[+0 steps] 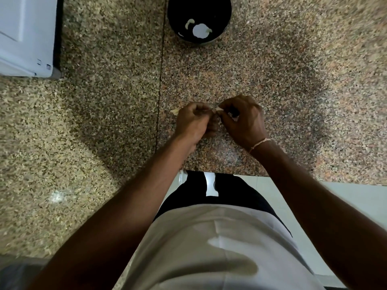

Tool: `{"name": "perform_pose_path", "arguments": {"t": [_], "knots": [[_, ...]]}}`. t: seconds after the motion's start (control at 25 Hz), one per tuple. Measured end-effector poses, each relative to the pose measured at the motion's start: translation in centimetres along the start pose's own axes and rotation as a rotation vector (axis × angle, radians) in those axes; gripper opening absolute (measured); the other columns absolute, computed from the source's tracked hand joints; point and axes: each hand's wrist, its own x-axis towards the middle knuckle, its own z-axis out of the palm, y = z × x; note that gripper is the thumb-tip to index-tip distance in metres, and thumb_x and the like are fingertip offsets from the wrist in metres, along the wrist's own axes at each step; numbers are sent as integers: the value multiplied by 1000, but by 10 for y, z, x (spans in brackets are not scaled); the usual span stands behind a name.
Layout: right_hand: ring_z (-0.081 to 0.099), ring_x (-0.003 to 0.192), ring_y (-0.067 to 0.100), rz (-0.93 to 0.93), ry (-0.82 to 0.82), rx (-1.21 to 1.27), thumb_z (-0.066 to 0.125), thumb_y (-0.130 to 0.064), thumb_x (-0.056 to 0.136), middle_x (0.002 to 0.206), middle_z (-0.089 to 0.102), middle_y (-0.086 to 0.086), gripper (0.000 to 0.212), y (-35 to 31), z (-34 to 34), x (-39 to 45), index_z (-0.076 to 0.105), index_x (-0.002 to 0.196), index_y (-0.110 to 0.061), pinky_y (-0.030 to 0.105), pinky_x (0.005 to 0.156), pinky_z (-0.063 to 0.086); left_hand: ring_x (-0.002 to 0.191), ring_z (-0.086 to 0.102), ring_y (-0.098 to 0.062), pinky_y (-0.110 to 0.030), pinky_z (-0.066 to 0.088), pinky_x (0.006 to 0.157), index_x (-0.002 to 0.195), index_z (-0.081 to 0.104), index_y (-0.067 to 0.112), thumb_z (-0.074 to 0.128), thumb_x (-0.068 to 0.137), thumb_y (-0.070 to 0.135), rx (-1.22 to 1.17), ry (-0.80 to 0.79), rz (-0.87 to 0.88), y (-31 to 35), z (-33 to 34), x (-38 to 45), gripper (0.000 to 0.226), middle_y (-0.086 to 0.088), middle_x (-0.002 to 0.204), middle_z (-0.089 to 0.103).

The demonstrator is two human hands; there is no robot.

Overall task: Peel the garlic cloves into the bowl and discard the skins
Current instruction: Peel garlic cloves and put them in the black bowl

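Garlic clove (217, 110) | pinched between left hand (191, 121) and right hand (244, 120) over countertop's (104, 122) front edge | light, slick, papery skin; grip by tip | bowl (199, 18) at back edge.

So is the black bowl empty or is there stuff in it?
Not empty. The bowl stands upright on the counter with a few pale pieces at its bottom, likely peeled garlic. The big white patch may be only a reflection.

Bare granite counter (272, 80) lies between hands (217, 120) and bowl (199, 17); a white appliance (25, 34) blocks the far-left corner.
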Motion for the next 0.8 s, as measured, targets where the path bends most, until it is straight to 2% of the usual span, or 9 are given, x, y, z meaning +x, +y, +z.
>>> {"name": "perform_pose_path", "arguments": {"t": [0.12, 0.28, 0.4, 0.6, 0.8], "knots": [[55, 80, 6, -19, 51, 76, 75, -18, 91, 91, 66, -6, 11, -13, -9, -1, 74, 102, -15, 13, 71, 42, 66, 75, -22, -35, 63, 59, 103, 72, 13, 67, 102, 14, 11, -86, 117, 10, -10, -12, 5, -7, 91, 80], [65, 83, 11, -47, 83, 152, 76, -17, 93, 95, 71, -1, 13, -27, -17, -3, 75, 104, -11, 20, 73, 52, 73, 77, -27, -41, 66, 66, 102, 73, 10, 68, 102, 13, 33, -112, 250, 17, -20, -22, 6, -10, 94, 80], [66, 82, 8, -64, 123, 176, 77, -17, 92, 94, 73, -1, 12, -33, -20, -6, 76, 103, -10, 12, 74, 50, 77, 77, -28, -44, 66, 72, 103, 75, 7, 69, 101, 10, 31, -133, 285, 19, -23, -28, 7, -10, 93, 80], [66, 81, 6, -60, 119, 185, 78, -15, 91, 96, 75, 3, 13, -31, -23, -11, 77, 103, -9, 7, 77, 47, 74, 77, -25, -33, 65, 67, 100, 76, 5, 70, 98, 4, -5, -145, 287, 17, -20, -33, 6, -13, 90, 80], [70, 84, 9, -59, 145, 187, 76, -15, 93, 99, 76, 1, 12, -30, -22, -17, 77, 105, -11, 18, 77, 55, 76, 78, -24, -33, 65, 68, 101, 76, 3, 71, 97, 5, -15, -153, 291, 15, -18, -33, 6, -15, 91, 80]]}}
